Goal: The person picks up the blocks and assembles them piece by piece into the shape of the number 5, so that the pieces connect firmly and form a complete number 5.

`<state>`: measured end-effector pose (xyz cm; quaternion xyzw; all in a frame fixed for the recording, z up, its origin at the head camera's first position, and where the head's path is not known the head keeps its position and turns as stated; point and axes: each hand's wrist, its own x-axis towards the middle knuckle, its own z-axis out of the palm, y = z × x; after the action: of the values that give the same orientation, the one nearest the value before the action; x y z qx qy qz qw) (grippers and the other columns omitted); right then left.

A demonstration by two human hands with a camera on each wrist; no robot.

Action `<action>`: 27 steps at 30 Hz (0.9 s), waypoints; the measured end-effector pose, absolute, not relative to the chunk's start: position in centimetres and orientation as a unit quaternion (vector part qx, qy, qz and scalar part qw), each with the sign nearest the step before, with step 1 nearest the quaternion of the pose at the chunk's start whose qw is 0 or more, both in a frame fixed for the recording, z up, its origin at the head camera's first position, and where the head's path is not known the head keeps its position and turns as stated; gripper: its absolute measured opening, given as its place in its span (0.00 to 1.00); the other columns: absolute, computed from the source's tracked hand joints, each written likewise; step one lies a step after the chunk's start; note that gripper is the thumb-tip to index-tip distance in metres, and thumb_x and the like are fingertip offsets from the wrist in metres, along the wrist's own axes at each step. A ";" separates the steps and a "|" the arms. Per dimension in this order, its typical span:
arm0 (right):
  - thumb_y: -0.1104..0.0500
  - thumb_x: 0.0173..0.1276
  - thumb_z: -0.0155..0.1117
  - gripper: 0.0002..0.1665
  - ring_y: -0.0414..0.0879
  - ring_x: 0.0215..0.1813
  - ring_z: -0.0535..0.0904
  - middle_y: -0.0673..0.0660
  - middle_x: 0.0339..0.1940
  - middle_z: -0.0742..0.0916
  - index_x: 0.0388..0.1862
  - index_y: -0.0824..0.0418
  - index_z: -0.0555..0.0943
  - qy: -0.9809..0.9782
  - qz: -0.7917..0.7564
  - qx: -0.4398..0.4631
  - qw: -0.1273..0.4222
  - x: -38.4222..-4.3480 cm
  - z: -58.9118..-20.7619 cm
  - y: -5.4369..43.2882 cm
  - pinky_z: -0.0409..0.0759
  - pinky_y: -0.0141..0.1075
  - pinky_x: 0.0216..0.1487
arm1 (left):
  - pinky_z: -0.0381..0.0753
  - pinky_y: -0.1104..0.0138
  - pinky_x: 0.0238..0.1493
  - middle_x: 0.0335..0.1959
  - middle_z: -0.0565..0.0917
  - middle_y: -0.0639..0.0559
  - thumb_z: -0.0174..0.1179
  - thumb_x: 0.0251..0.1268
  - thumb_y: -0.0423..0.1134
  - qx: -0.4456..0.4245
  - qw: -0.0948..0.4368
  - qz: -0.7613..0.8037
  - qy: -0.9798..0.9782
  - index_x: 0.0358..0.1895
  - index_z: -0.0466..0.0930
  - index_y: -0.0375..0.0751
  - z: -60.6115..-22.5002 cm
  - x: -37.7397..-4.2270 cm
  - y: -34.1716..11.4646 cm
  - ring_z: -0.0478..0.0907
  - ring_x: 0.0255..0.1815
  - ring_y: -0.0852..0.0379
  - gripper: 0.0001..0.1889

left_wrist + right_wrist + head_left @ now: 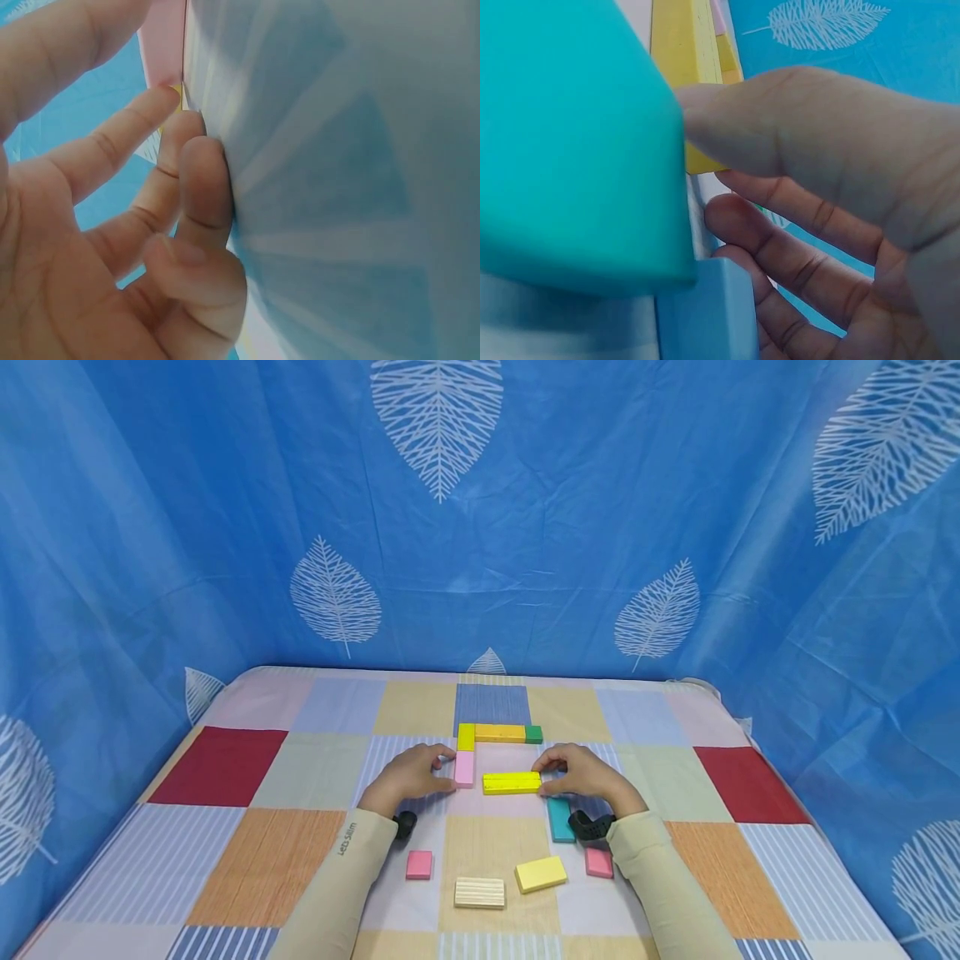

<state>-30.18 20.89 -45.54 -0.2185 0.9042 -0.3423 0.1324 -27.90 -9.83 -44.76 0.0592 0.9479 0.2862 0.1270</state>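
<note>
My left hand (411, 774) is at the left side of a pink block (464, 770), thumb and index finger apart; the index fingertip touches near its far corner in the left wrist view. A yellow-green block (466, 737) stands against the pink block's far end. From there an orange block (500, 733) runs right to a small green block (533, 734). My right hand (585, 772) pinches the right end of a long yellow block (512, 783) between thumb and index finger. A teal block (577, 150) looms close in the right wrist view, beside a light blue block (709, 311).
Nearer the person lie a pink-red block (419, 865), a striped wooden block (480, 892), a pale yellow block (541, 875) and another pink-red block (598, 862). A patchwork cloth (315, 777) covers the table. Blue curtains (525, 568) with white leaves stand behind and at both sides.
</note>
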 end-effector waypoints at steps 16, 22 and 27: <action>0.66 0.67 0.79 0.14 0.50 0.49 0.83 0.57 0.48 0.90 0.50 0.66 0.89 0.903 -0.334 -0.245 0.113 -30.0 -45.4 20.6 0.84 0.51 0.59 | 0.82 0.53 0.57 0.53 0.83 0.44 0.77 0.67 0.40 0.062 0.143 0.307 0.939 0.72 0.81 0.43 -44.8 -28.1 -10.2 0.77 0.49 0.48 0.30; 0.66 0.66 0.79 0.14 0.49 0.47 0.82 0.57 0.47 0.89 0.50 0.66 0.89 0.905 -0.336 -0.237 0.111 -30.0 -45.3 20.5 0.83 0.48 0.56 | 0.83 0.54 0.57 0.53 0.83 0.45 0.77 0.67 0.41 0.062 0.144 0.305 0.939 0.72 0.81 0.43 -44.9 -28.2 -10.1 0.77 0.49 0.48 0.31; 0.67 0.66 0.80 0.14 0.49 0.46 0.81 0.56 0.46 0.90 0.50 0.66 0.89 0.908 -0.333 -0.228 0.116 -30.2 -45.1 20.0 0.84 0.47 0.55 | 0.83 0.55 0.57 0.52 0.83 0.45 0.77 0.67 0.42 0.058 0.144 0.298 0.942 0.72 0.81 0.44 -45.0 -28.2 -10.1 0.77 0.49 0.49 0.31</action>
<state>-30.25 20.03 -45.12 -0.2283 0.9075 -0.3329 0.1163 -28.17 -10.13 -44.96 0.0580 0.9418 0.2982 0.1440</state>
